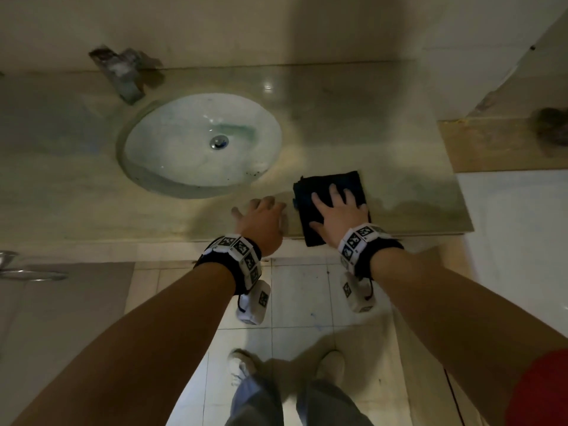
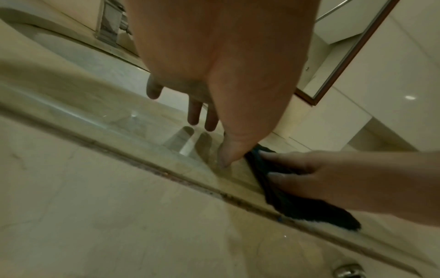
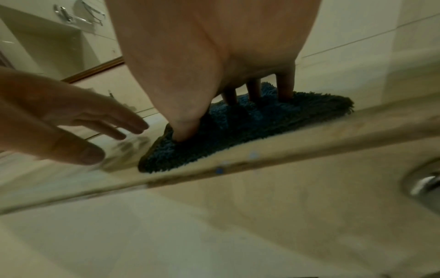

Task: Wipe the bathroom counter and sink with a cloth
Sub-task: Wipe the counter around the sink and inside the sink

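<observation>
Right hand (image 1: 339, 214), fingers spread, pressed dark-blue shaggy microfibre cloth (image 1: 332, 186) flat; white oval sink (image 1: 201, 142) lay far-left; left hand (image 1: 261, 221) spread, just beside cloth.

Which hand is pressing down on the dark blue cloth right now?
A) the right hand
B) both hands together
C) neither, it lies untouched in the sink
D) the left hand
A: the right hand lies with spread fingers flat on the cloth near the counter edge, while the left hand is beside it over bare counter, apart from the cloth.
</observation>
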Motion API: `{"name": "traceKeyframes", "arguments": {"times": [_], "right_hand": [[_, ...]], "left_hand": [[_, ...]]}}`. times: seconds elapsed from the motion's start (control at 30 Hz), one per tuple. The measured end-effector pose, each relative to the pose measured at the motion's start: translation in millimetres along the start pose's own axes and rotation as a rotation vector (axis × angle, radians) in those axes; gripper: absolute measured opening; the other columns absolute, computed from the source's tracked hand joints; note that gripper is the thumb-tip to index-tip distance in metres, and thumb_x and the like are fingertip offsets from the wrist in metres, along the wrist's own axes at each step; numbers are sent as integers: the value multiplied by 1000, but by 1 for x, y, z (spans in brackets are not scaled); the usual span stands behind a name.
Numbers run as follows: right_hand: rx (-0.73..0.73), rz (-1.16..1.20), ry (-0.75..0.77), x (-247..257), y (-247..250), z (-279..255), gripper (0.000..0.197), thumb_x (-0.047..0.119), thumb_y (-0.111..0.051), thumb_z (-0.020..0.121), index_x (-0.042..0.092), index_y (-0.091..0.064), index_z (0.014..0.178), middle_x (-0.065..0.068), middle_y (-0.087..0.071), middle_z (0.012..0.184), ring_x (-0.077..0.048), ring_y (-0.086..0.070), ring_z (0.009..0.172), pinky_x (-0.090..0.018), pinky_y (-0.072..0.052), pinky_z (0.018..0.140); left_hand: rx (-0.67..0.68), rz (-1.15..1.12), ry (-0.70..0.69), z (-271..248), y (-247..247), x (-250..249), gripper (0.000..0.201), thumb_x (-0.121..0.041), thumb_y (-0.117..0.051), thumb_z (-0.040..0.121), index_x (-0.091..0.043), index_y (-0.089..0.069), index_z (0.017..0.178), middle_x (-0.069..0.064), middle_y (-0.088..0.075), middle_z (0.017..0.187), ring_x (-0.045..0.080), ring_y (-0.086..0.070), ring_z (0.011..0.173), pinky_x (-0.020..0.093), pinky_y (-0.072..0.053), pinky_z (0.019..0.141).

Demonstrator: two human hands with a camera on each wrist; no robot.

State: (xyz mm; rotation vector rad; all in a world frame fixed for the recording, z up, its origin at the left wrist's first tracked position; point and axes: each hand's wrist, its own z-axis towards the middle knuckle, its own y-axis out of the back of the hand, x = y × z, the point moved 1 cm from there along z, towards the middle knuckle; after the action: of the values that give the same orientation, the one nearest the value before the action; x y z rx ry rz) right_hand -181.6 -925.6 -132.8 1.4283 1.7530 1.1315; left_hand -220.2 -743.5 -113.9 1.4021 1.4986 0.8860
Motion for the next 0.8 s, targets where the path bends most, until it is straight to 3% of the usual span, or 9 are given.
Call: {"name": "traceKeyframes", "arguments": {"times": [0.2, 0.4, 0.57, 0.67, 0.8], "right_hand": [[-24, -49, 52, 84, -3, 8, 71, 59, -38, 96, 39, -2, 154, -4, 5, 163, -37, -3, 146, -58, -23, 109], [-42, -73, 104, 156, -4, 13, 72, 60, -38, 95, 39, -2, 154, -6, 4, 162, -38, -4, 146, -57, -23, 108], [-64, -57, 153, 212, -9, 18, 73, 60, -40, 94, 38, -5, 154, -6, 0, 162, -38, -6, 145, -57, -22, 108], [-70, -45, 164, 227, -10, 18, 73, 60, -42, 93, 39, -7, 153, -5, -1, 162, -37, -6, 146, -57, -22, 108], [-60, 38, 268, 204, -3, 20, 64, 54, -39, 97, 37, -16, 153, -1, -6, 163, -31, -12, 145, -53, -23, 111]], "left_hand": [[-51, -39, 44, -16, -1, 47, 59, -30, -53, 89, -33, -32, 144, -4, -29, 153, 24, -25, 140, 61, -25, 107], [-121, -41, 97, -33, 4, 106, 49, -31, -49, 91, -30, -41, 139, -4, -40, 146, 24, -32, 135, 58, -28, 105], [-109, -15, 150, -47, 6, 148, 51, -30, -51, 89, -29, -42, 140, -4, -38, 147, 23, -31, 135, 57, -30, 104], [-99, -13, 168, -51, 6, 160, 50, -29, -51, 90, -28, -43, 139, -4, -39, 147, 24, -32, 134, 55, -32, 103], [-103, -5, 149, -52, 4, 154, 49, -29, -50, 89, -28, -46, 138, -4, -41, 146, 25, -34, 132, 50, -35, 101]]}}
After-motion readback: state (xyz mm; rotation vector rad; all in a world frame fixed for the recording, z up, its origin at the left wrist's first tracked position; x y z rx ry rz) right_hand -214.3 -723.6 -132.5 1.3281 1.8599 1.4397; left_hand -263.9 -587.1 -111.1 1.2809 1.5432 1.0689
